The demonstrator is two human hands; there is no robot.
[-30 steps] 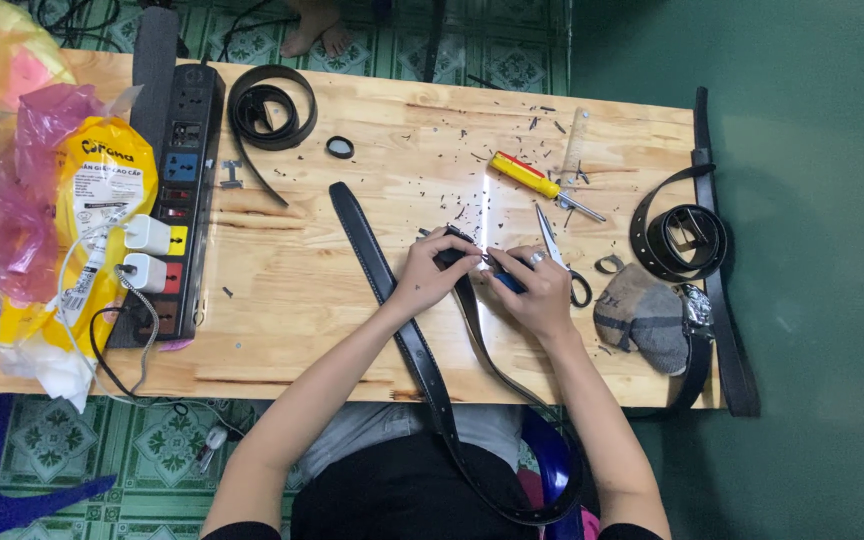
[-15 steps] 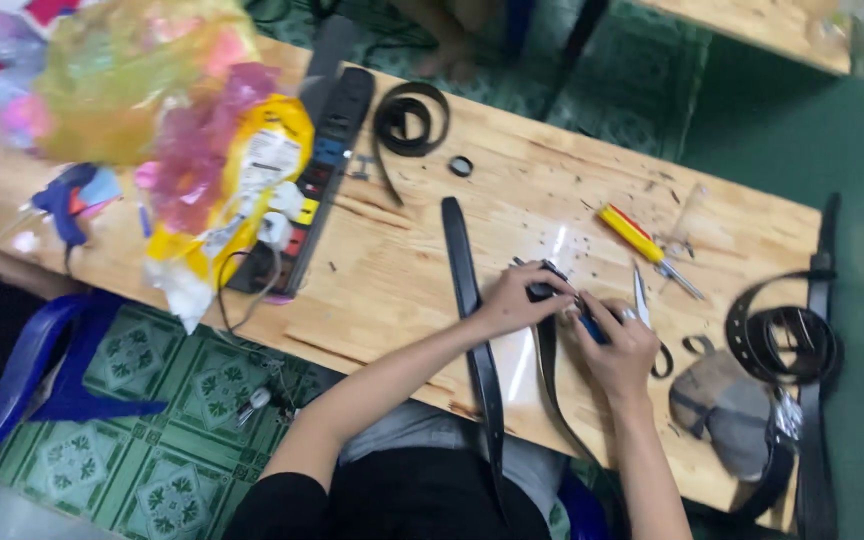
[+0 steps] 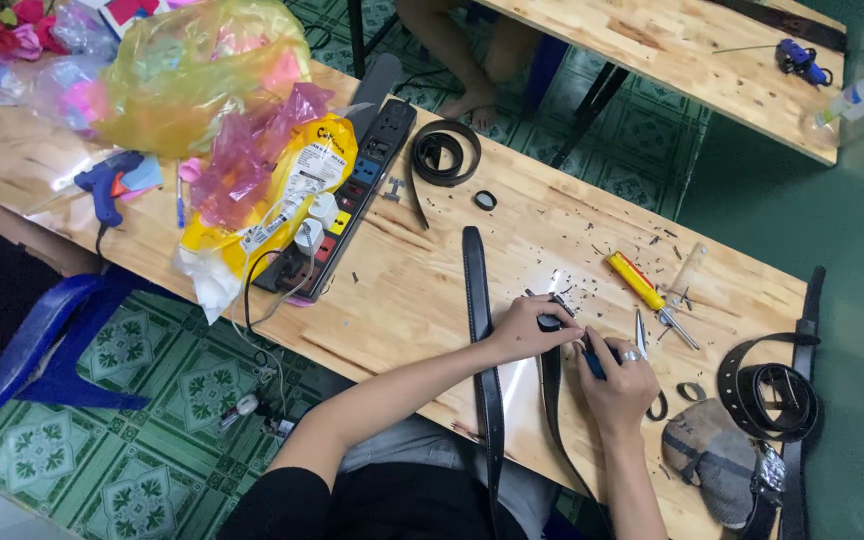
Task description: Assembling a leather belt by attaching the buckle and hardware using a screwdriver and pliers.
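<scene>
Right now both your hands meet over a black belt (image 3: pixel 550 385) lying on the wooden surface (image 3: pixel 412 290). Your left hand (image 3: pixel 527 328) pinches the belt's end, fingers curled down onto it. Your right hand (image 3: pixel 620 378), with a ring on one finger, is clenched around a blue-handled tool (image 3: pixel 593 362), its tip pointed at the spot your left hand pins. The belt runs from there toward you and drops off the near edge. A second black belt (image 3: pixel 480 330) lies just left of it, almost parallel, passing under your left wrist. Small dark scraps dot the wood around the work. To the right lie a yellow screwdriver (image 3: pixel 636 281) and scissors (image 3: pixel 644 345), partly hidden by your right hand. Farther right sit coiled belts (image 3: pixel 767 385) and a grey cap (image 3: pixel 712 455). To the left, a power strip (image 3: pixel 352 200) lies beside a yellow bag (image 3: pixel 297 190), with another coiled belt (image 3: pixel 444 155) behind it. A blue glue gun (image 3: pixel 107 185) rests at far left.
</scene>
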